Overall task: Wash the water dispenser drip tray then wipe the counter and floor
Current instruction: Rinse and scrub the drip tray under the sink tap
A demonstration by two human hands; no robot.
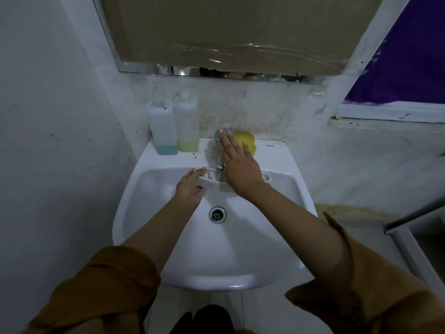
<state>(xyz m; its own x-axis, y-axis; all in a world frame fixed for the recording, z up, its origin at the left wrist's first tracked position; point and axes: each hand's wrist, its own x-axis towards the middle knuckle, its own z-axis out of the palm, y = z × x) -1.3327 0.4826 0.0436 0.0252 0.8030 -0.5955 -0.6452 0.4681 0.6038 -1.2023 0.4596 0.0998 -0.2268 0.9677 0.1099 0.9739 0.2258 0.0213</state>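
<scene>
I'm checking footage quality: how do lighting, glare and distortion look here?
Head view: dim, bluish light; glare streaks on the tape across the cardboard; wide-angle bending at the edges; right hand at the tap and the tray in the left hand look soft.

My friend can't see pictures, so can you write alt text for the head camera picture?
A person holds a white drip tray in the left hand under the tap of a white sink, while the open right hand reaches toward the tap. Two bottles, one with blue liquid and one with green, and a yellow sponge sit on the sink's back ledge.
</scene>
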